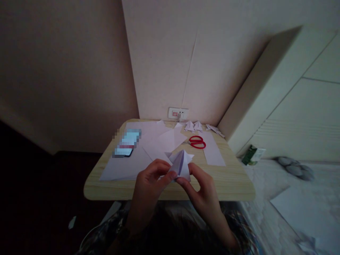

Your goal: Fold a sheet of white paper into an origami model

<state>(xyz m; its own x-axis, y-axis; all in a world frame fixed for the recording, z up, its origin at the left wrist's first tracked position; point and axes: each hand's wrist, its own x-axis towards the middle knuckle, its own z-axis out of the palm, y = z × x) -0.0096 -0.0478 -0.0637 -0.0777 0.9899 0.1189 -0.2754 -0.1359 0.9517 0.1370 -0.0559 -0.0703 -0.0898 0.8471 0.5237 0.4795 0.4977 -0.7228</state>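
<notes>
A folded white paper piece (181, 163), pointed at the top with flaps out to the sides, is held above the table's near part. My left hand (154, 179) pinches its left lower side between thumb and fingers. On the other side my right hand (199, 182) grips the lower right corner, thumb near the bottom edge. Both thumbs nearly meet at the base of the fold. Just beyond the paper lie red-handled scissors (197, 142), their blades partly under or beside loose white sheets (167, 141).
A phone (128, 142) with a lit, blurred screen rests on paper at the left. Several folded paper pieces (193, 126) line the table's (239, 184) back edge. A paper strip (214, 150) lies right. A wall socket (178, 113) holds a plug. Right of the table is a bed-like surface with paper (294, 207).
</notes>
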